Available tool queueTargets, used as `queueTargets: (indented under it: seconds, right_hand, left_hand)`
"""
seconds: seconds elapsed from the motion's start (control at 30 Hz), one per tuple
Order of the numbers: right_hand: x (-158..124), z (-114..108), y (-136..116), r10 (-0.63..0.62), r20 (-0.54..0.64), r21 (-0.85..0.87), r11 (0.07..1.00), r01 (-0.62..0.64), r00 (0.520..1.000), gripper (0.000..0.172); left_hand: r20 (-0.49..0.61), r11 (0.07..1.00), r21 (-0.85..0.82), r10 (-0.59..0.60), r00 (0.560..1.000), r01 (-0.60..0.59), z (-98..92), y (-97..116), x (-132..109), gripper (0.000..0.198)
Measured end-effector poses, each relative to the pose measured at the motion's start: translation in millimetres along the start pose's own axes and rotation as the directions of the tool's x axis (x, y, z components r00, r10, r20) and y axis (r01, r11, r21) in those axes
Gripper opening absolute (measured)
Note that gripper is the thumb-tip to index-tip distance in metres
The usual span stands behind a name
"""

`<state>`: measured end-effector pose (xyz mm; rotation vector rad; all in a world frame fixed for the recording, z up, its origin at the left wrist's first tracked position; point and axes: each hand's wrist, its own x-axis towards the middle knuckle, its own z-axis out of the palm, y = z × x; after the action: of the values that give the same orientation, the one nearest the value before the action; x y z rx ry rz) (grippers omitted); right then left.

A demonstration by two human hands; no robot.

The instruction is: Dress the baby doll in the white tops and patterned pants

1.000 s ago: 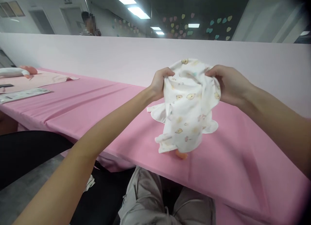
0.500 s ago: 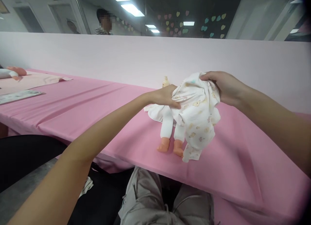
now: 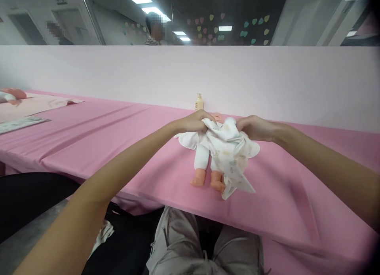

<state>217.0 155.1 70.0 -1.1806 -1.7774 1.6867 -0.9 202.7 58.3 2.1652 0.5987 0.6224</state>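
A baby doll (image 3: 202, 157) lies on the pink-covered table, its white legs and orange-pink feet toward me. Over its body hangs a white baby garment (image 3: 230, 144) with small yellowish prints, bunched up. My left hand (image 3: 196, 121) pinches the garment's upper left edge near the doll's head. At its upper right, my right hand (image 3: 255, 128) has fingers closed on the cloth, partly hidden by folds. Another white cloth (image 3: 188, 140) spreads beneath the doll. Most of the doll's torso and face are covered.
A pump bottle (image 3: 199, 102) stands behind the doll against the low wall. At far left, another doll (image 3: 13, 95) lies on a pale mat (image 3: 44, 105) beside a folded patterned cloth (image 3: 22, 124). The pink table (image 3: 118, 128) edge runs above my lap. People appear behind the glass.
Both hands have lowered the garment onto the doll; my right hand came down. The bottle and the top of the doll's head now show more. My view shifted slightly.
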Motion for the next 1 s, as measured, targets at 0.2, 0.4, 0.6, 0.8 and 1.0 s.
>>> queueTargets:
  seconds: [0.2, 0.4, 0.6, 0.8, 1.0]
  right_hand:
    - [-2.9, 11.0, 11.7, 0.058, 0.116, -0.202, 0.979, -0.033, 0.992, 0.037]
    - [10.3, 10.5, 28.5, -0.095, -0.038, -0.09, 0.992, 0.091, 0.995, 0.043]
    - [21.0, 13.4, 63.7, -0.127, -0.159, 0.162, 0.975, 0.153, 0.979, 0.042]
    - [12.5, 26.4, 82.2, -0.067, -0.068, 0.005, 0.998, 0.067, 0.995, 0.047]
    - [7.3, 32.4, 81.6, -0.171, -0.198, 0.001, 0.985, 0.175, 0.965, 0.039]
  left_hand:
    - [-0.068, 0.927, -0.37, -0.098, 0.993, 0.066, 21.9, -11.0, 1.5, 0.015]
    - [0.066, 0.77, -0.608, -0.195, 0.978, 0.195, 49.0, -26.1, -1.9, 0.02]
    - [0.108, 0.988, -0.033, -0.148, 0.983, 0.152, 54.8, -37.6, -11.0, 0.025]
    - [-0.069, 0.888, -0.441, -0.174, 0.982, 0.126, 64.6, -44.1, -12.5, 0.017]
    - [-0.031, 0.598, -0.794, -0.221, 0.975, 0.11, 87.2, -49.0, -19.5, 0.027]
